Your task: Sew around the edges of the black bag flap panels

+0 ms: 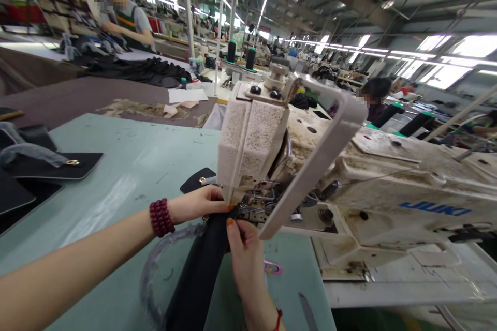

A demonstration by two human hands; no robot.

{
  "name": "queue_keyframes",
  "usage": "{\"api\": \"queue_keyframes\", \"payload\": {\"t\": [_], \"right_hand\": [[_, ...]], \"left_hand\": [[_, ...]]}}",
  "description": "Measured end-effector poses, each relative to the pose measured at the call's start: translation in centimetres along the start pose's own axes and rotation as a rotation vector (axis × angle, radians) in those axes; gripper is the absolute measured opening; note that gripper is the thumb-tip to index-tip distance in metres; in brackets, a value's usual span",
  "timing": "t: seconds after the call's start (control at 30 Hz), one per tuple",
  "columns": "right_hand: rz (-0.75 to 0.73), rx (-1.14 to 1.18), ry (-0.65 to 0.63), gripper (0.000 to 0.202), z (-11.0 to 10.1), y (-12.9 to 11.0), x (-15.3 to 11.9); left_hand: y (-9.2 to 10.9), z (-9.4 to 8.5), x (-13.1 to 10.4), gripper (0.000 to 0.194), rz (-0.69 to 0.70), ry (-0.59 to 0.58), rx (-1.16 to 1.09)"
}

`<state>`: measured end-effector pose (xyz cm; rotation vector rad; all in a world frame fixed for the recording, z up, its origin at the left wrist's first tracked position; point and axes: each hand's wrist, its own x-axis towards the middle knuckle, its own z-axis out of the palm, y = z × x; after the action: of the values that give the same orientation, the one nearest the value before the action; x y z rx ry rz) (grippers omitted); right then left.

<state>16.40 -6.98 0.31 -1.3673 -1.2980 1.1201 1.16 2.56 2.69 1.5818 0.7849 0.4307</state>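
Note:
A black bag piece (198,274) runs from the bottom of the head view up to the needle area of a worn white sewing machine (248,134). My left hand (202,202), with dark red beads at the wrist, grips the piece's far end beside the presser foot. My right hand (246,256) pinches its right edge just below the needle, thumb on top. The machine head partly hides the left fingertips. A plastic-wrapped handle (149,274) loops out to the left of the piece. Behind my left hand lies a black flap (198,180) with gold hardware.
On the pale green table (112,165), more black bag pieces (81,165) with wrapped handles lie at left. Right of my right hand are a pink tool (273,267) and a metal blade (308,313). A grey guard bar (310,165) slants before the machine. A co-worker (128,20) works behind.

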Motion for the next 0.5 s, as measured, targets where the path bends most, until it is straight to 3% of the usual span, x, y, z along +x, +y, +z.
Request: {"api": "queue_keyframes", "payload": {"t": [0.17,0.5], "right_hand": [[0.074,0.054,-0.033,0.046,-0.3,-0.2,0.0],[0.127,0.039,-0.012,0.043,-1.2,0.2,-0.5]], "left_hand": [[1.0,0.7,-0.7,0.038,-0.012,0.027,-0.056],[1.4,2.8,-2.0,0.034,-0.180,0.292,-0.120]]}}
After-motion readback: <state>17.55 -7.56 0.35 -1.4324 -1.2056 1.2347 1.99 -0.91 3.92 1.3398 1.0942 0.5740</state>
